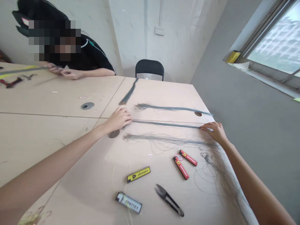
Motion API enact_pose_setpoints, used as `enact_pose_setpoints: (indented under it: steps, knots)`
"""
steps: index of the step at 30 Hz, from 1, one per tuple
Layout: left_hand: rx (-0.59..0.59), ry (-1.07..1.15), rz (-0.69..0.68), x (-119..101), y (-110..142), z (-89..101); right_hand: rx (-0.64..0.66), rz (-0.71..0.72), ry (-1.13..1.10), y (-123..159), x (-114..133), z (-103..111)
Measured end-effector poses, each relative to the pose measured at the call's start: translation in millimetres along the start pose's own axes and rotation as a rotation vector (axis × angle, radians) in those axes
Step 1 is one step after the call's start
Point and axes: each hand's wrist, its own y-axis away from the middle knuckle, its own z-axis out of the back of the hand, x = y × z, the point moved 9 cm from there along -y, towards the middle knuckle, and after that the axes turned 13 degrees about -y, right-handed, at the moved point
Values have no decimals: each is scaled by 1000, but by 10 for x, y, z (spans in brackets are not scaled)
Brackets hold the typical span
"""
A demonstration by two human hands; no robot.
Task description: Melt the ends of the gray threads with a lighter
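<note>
Thread snips (168,200) were set on the table (82,168). A grey thread bundle (166,124) was pinched narrowly by the left hand (118,119) and right hand (215,131).

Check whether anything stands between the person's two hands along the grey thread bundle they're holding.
Nothing visible does. The taut grey thread bundle runs unbroken from the left hand to the right hand, with the looser grey thread bundles lying clear on either side.

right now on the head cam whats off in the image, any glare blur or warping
In the head view, the wide lens bows the table edges; the window is washed out by glare; the left forearm casts a soft shadow on the tabletop; the grey strand bundle at far left looks motion-blurred.
</note>
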Motion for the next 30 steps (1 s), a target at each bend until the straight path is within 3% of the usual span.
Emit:
enact_pose_setpoints:
  steps: [13, 24, 30]
  knots:
    - [-30, -34, 48, 50, -76, -39, -22, 2, 43, -45, 13, -64]
    - [-15, -13, 58, 71, -95, -47, -54, -50, 86, 113, -181, 212]
    - [21, 6, 46, 102, -138, -52, -61, -49, 74, 100, -161, 143]
